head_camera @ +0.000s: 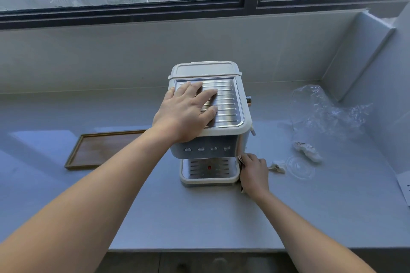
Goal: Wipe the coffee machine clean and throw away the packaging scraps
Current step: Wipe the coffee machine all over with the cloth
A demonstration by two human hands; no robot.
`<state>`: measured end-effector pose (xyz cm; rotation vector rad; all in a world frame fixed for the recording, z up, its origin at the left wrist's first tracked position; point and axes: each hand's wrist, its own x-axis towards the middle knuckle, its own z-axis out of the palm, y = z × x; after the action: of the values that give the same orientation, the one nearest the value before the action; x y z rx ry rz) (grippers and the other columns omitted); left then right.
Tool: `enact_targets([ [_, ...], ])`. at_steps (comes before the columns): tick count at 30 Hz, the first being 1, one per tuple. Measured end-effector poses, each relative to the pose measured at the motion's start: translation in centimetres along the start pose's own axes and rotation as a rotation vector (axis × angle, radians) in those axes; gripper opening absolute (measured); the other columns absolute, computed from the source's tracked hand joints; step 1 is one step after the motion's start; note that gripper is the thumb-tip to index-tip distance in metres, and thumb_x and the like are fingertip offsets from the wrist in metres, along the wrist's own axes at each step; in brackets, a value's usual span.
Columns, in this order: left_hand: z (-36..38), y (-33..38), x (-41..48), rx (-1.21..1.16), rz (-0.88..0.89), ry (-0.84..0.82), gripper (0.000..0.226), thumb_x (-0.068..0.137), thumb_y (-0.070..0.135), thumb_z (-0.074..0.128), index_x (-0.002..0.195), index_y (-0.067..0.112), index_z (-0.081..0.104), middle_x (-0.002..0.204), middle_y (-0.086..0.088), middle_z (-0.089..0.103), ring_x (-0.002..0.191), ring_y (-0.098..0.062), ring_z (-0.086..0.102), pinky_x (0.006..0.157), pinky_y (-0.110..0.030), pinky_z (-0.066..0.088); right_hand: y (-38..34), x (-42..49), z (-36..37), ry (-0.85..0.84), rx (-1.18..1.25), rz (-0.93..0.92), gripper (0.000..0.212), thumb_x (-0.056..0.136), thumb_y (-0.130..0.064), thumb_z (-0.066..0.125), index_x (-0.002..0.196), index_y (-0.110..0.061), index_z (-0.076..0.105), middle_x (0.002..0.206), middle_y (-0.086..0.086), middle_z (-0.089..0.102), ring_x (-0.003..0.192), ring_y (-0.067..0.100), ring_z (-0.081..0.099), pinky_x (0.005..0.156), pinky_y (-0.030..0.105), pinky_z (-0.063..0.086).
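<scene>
Cloth (240, 159) is pressing on coffee machine (226, 104) side, clamped in my right grip (254, 172); left grip (188, 110), fingers apart, is bracing top; best going slow, firm strokes.

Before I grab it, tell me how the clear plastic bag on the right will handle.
The clear plastic bag looks thin and crumpled, so it will probably be floppy and collapse when gripped. It appears empty, so likely very light; a push may slide or bunch it across the smooth counter. Its glossy film may be slippery.
</scene>
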<state>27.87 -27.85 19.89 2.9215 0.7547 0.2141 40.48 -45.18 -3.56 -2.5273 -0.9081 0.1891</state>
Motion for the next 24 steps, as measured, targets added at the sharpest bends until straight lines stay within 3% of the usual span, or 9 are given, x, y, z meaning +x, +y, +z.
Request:
enact_targets([
  [6, -0.2, -0.1, -0.1, 0.003, -0.001, -0.016, 0.052, 0.097, 0.061, 0.023, 0.148, 0.048, 0.026, 0.162, 0.006, 0.022, 0.150, -0.018, 0.014, 0.123, -0.049, 0.008, -0.4, -2.0, -0.5, 0.014, -0.107, -0.035, 0.044, 0.085, 0.000, 0.041, 0.123, -0.013, 0.059, 0.125, 0.008, 0.061, 0.098, 0.035, 0.050, 0.086, 0.038, 0.039],
  [14, 0.0, -0.2, 0.0, 0.018, 0.003, -0.021, 0.054, 0.097, 0.060, 0.022, 0.149, 0.048, 0.024, 0.163, 0.006, 0.022, 0.151, -0.021, 0.013, 0.124, -0.049, 0.007, -0.7, -5.4, -1.2, 0.039, -0.131, -0.065, 0.036, 0.076, 0.001, 0.058, 0.110, -0.005, 0.065, 0.103, 0.013, 0.067, 0.081, 0.038, 0.053, 0.070, 0.044, 0.046],
  [18, -0.1, -0.2, 0.0, 0.014, 0.013, -0.016, 0.054, 0.096, 0.061, 0.021, 0.148, 0.048, 0.025, 0.163, 0.004, 0.023, 0.151, -0.021, 0.014, 0.124, -0.049, 0.007, -0.3, -7.3, -1.4, 0.066, -0.104, -0.100, 0.033, 0.071, -0.004, 0.070, 0.104, -0.005, 0.067, 0.097, 0.012, 0.067, 0.078, 0.036, 0.055, 0.067, 0.045, 0.048],
  [24, -0.3, 0.0, -0.1, -0.031, 0.013, 0.016, 0.052, 0.097, 0.060, 0.027, 0.147, 0.045, 0.033, 0.161, 0.002, 0.028, 0.150, -0.021, 0.018, 0.124, -0.049, 0.009, -0.3, -9.8, -1.1, 0.120, -0.044, -0.152, 0.034, 0.063, 0.004, 0.074, 0.094, -0.010, 0.070, 0.091, 0.008, 0.067, 0.073, 0.033, 0.055, 0.062, 0.041, 0.050],
])
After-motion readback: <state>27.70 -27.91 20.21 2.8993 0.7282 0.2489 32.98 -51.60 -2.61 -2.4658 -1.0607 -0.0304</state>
